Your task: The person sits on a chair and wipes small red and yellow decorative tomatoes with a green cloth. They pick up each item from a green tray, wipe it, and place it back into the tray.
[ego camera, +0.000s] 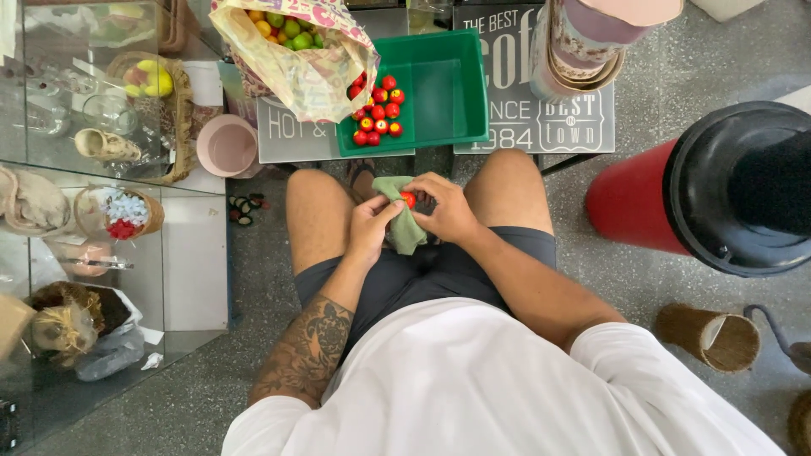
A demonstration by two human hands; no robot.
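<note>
I sit with both hands together above my knees. My left hand (368, 226) grips a green cloth (404, 228) that hangs down between my thighs. My right hand (445, 209) pinches a small red fruit-like piece (409, 198) against the cloth. Ahead of my knees stands a green plastic tray (448, 89) with several more small red pieces (378, 111) gathered in its left corner. A patterned bag (300, 63) filled with yellow and green small fruits leans over the tray's left edge.
A glass display case (84, 211) with baskets and ornaments runs along my left. A pink bowl (226, 145) sits by the bag. A red and black bin (718, 190) stands at my right, with a woven cup (714, 336) below it. Grey printed mats lie under the tray.
</note>
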